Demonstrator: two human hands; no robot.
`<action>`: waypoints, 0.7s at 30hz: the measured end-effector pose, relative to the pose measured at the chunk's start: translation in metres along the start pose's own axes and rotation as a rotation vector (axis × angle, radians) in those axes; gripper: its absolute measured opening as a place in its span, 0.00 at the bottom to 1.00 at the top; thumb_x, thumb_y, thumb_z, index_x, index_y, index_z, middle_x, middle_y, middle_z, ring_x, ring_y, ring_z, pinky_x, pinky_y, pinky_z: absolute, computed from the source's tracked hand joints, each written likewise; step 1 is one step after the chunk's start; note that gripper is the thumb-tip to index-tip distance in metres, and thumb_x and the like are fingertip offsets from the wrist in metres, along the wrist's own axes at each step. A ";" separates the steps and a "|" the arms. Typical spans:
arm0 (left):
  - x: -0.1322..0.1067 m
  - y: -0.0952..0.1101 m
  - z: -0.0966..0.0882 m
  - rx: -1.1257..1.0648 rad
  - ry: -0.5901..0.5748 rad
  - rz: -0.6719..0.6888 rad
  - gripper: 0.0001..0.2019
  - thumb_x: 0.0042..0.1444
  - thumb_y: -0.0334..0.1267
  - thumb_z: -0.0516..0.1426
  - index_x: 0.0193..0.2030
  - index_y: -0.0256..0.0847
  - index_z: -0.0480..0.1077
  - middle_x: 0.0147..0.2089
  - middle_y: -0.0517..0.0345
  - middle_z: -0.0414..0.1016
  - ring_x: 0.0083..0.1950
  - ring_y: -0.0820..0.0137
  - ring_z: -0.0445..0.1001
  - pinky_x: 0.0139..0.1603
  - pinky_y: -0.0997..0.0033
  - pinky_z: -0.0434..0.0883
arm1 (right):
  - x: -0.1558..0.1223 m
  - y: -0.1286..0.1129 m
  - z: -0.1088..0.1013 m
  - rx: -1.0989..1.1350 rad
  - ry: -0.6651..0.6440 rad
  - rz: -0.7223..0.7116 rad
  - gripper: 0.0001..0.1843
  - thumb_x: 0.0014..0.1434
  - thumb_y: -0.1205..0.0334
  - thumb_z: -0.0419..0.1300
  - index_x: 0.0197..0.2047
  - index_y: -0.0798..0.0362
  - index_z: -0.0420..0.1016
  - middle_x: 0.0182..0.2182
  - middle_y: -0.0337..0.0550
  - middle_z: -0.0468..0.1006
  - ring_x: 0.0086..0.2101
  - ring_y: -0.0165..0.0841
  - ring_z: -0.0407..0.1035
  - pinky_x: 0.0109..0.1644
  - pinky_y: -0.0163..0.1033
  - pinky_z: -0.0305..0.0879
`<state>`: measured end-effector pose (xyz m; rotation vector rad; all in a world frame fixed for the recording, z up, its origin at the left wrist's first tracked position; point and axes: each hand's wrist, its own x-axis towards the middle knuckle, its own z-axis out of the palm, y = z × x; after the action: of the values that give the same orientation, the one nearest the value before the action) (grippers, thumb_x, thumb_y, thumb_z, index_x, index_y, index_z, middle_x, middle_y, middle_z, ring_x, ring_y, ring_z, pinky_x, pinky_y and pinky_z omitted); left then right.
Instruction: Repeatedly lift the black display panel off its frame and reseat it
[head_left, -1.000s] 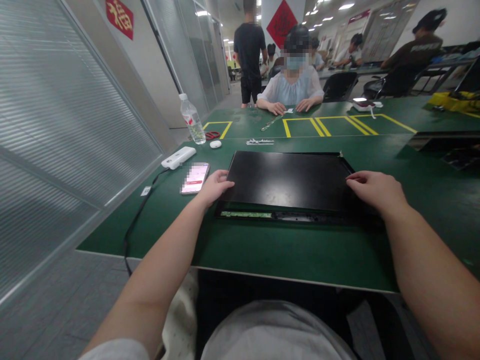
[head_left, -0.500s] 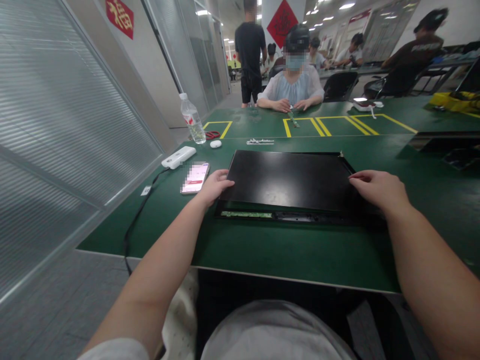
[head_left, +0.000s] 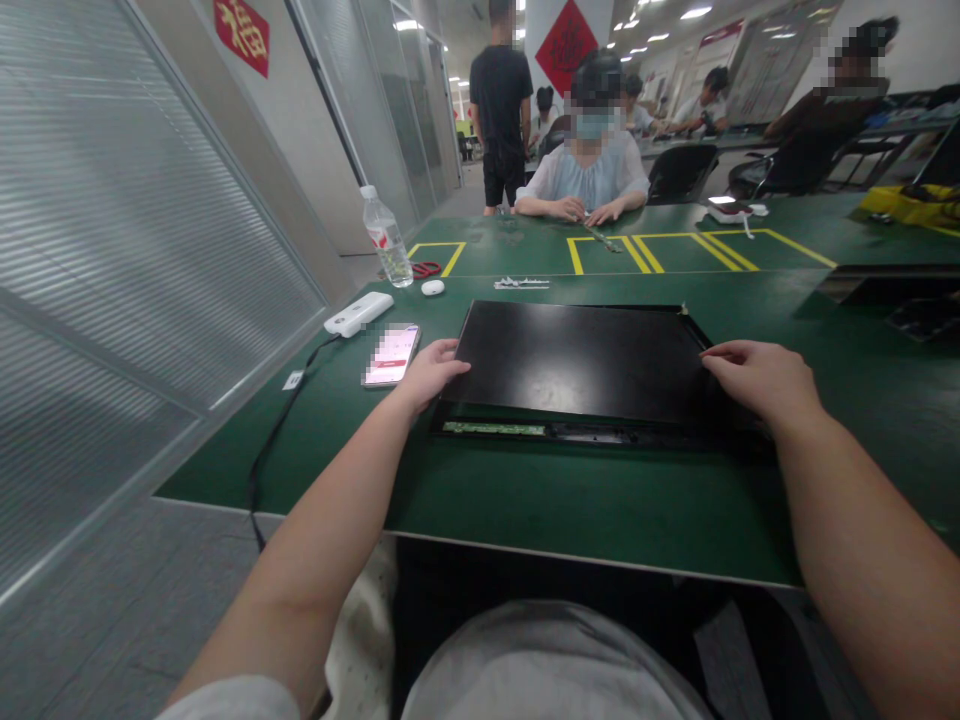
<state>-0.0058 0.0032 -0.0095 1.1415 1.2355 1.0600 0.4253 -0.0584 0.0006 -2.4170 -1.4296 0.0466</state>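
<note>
A glossy black screen panel [head_left: 577,355] lies over a black frame [head_left: 645,436] on the green table, its near edge set back from the frame's near rail. A strip of green circuit board [head_left: 493,429] shows in that rail's left part. My left hand [head_left: 433,373] grips the panel's left edge, thumb on top and the other fingers partly hidden. At the opposite side, my right hand [head_left: 761,378] pinches the panel's right edge between thumb and fingers. What lies beneath the panel is hidden.
Left of the panel lie a phone [head_left: 391,355], a white power bank [head_left: 359,315] with a black cable, and a white earbud case [head_left: 433,288]. Behind stand a water bottle [head_left: 388,240] and red-handled scissors [head_left: 426,269]. A person [head_left: 583,175] sits across the table.
My hands and the panel stay almost where they were. Across the table, the seated person's hands have shifted slightly, and the thin green strip by them has swung to the right.
</note>
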 end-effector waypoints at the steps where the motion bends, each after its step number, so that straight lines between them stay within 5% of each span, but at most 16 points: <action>1: 0.000 0.000 0.001 0.012 0.003 0.009 0.24 0.45 0.23 0.63 0.52 0.36 0.71 0.39 0.51 0.84 0.43 0.59 0.83 0.51 0.57 0.78 | 0.000 0.000 0.000 -0.007 -0.004 0.002 0.20 0.52 0.50 0.57 0.43 0.44 0.86 0.41 0.45 0.84 0.40 0.44 0.74 0.40 0.44 0.67; 21: -0.005 0.002 0.004 0.230 0.058 0.045 0.19 0.51 0.31 0.64 0.51 0.37 0.72 0.35 0.55 0.83 0.40 0.58 0.83 0.44 0.61 0.78 | 0.003 0.002 0.002 -0.008 -0.007 0.002 0.21 0.53 0.47 0.57 0.43 0.43 0.86 0.40 0.45 0.83 0.39 0.44 0.74 0.41 0.45 0.67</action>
<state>-0.0019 -0.0018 -0.0066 1.3258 1.4109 1.0089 0.4278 -0.0563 -0.0010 -2.4276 -1.4327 0.0497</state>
